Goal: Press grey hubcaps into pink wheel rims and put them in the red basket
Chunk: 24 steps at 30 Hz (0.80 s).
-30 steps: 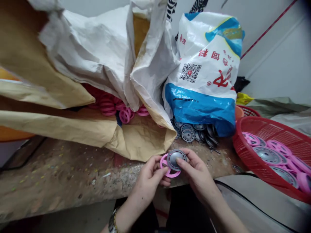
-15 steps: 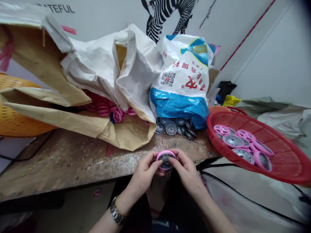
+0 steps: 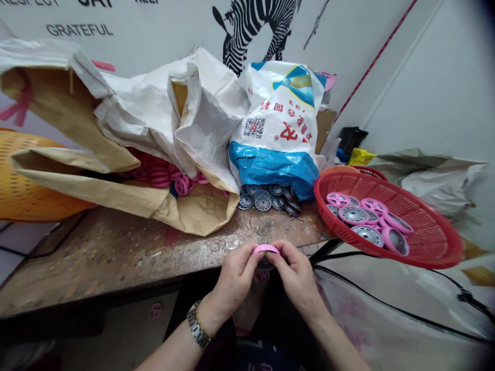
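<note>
Between my two hands is a small wheel with a pink rim (image 3: 266, 249) and a dark disc, tilted so the rim's edge faces up. My left hand (image 3: 238, 268) grips its left side with thumb and fingers, and my right hand (image 3: 293, 268) grips its right side. Both hands are in front of the bench edge. Grey discs (image 3: 263, 200) spill from under a white and blue bag (image 3: 276, 123). Pink rings (image 3: 160, 175) lie in the mouth of an open paper sack (image 3: 193, 208).
A red basket (image 3: 436, 242) at the right holds several pink and grey wheels (image 3: 353, 215). An orange perforated basket (image 3: 34, 190) stands at the far left of the worn bench (image 3: 127, 252). Black cables run at the lower right. A pink ring (image 3: 155, 309) lies on the floor.
The wheel has tilted in my hands, so its rim edge shows where its grey face did. The camera view has shifted slightly, moving the bags and red basket left in the picture.
</note>
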### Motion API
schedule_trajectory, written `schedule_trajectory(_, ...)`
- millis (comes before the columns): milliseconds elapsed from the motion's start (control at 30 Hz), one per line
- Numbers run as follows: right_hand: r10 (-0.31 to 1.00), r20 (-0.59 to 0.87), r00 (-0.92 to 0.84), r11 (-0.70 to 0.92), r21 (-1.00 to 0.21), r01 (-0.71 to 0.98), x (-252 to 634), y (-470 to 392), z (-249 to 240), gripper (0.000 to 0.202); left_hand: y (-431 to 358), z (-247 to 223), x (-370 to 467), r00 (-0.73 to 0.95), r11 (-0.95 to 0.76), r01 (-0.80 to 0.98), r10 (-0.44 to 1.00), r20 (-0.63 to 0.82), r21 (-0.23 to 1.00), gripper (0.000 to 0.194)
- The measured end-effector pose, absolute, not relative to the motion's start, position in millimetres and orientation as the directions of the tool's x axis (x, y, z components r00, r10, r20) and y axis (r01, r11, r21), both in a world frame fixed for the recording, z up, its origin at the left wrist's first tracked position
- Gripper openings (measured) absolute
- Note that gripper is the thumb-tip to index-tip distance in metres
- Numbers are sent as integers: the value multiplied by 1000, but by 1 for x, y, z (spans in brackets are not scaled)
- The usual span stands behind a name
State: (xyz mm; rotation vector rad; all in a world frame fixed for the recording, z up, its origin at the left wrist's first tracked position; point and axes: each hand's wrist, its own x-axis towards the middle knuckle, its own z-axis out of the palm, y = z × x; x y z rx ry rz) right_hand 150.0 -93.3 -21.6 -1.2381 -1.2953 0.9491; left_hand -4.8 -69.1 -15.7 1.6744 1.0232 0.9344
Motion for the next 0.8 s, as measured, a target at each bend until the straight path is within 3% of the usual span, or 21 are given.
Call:
schedule_trajectory(200, 995, 26, 101, 32, -998, -61, 150, -79, -29, 27, -62, -6, -11, 496, -142, 258, 868, -5, 956, 23)
schedule_trajectory(300, 997, -12, 78, -2, -993, -121, 152, -74, -30, 28, -59, -5, -14, 517, -111, 263, 855, -43, 958, 34)
schedule_trajectory(500, 999, 32, -16, 31, -998, -49, 152, -82, -23, 19, -58, -12, -11, 420, 43, 128, 903, -93, 991, 36)
schedule_trajectory(800, 992, 42, 119, 40, -999, 23, 153, -87, -28, 16, -63, -26, 3, 392, -57, 147, 920, -5, 988, 30)
